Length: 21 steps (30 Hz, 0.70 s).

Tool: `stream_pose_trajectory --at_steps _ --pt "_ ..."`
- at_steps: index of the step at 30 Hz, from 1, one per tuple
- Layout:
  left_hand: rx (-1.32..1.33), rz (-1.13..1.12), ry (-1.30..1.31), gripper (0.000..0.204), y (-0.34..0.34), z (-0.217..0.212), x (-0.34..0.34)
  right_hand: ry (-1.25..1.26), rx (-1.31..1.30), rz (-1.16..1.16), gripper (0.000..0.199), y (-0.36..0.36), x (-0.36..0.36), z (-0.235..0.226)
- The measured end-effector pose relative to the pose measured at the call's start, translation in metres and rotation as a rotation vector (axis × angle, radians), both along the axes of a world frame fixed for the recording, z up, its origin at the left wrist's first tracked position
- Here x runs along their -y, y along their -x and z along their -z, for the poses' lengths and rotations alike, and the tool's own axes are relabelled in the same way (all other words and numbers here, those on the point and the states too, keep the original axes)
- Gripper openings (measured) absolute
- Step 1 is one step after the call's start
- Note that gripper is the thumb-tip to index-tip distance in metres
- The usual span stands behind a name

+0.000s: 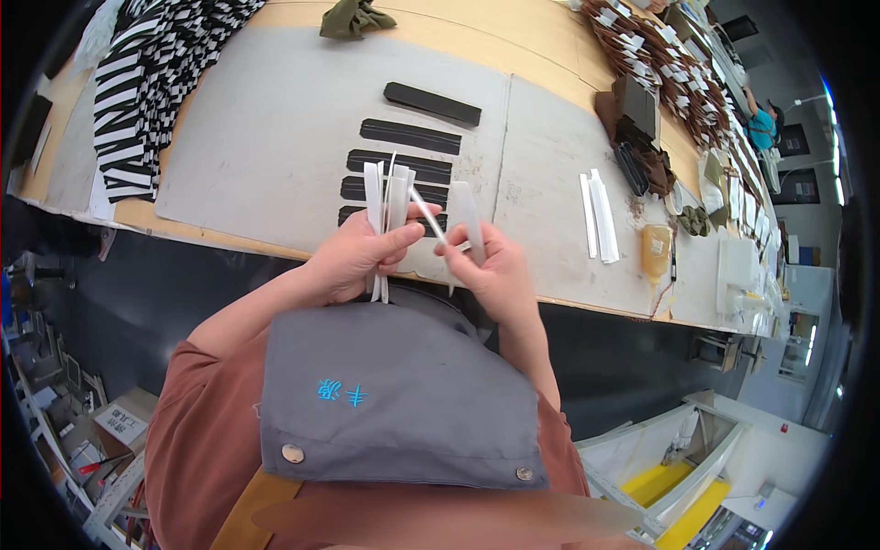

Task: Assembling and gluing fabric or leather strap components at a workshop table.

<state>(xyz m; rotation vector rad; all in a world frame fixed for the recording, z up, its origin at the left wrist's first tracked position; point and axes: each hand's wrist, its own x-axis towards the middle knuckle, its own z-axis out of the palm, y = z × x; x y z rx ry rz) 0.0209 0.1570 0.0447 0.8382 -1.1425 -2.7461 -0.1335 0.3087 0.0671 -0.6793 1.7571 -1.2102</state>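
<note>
My left hand [367, 249] is closed around a loose bunch of thin white strips [396, 200] that fan upward and poke out below the fist. Close beside it, my right hand [490, 261] pinches a few more white strips [466, 213], one of them slanting across toward the left hand. Both hands are above the near edge of the table. Beyond them, several flat black strips [410, 137] lie in a column on the grey mat [275, 128]; the nearest ones are partly hidden by the hands and the white strips.
More white strips [599, 215] lie to the right, next to a bottle of amber liquid [655, 249]. Black-and-white striped pieces [147, 92] are heaped at left. Dark pouches [632, 115] and brown bundles [632, 46] occupy the far right. An olive cloth [353, 18] sits at the back.
</note>
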Motion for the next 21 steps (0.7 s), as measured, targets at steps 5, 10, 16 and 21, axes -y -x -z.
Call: stream_pose_trajectory --at_steps 5,10,16,21 --pt "-0.103 -0.022 0.021 0.022 -0.014 0.000 0.010 0.085 0.107 -0.147 0.013 -0.014 0.018 -0.006" --pt "-0.088 -0.263 0.044 0.023 -0.032 -0.007 0.022 0.070 0.434 -0.051 0.038 -0.012 0.027 0.003" --pt "-0.179 -0.328 -0.093 0.023 -0.075 0.009 0.043 0.012 0.311 -0.034 0.050 -0.014 0.028 0.011" --pt "-0.075 -0.173 0.231 0.020 -0.103 0.010 0.061 -0.070 0.116 -0.035 0.031 -0.013 0.032 0.013"
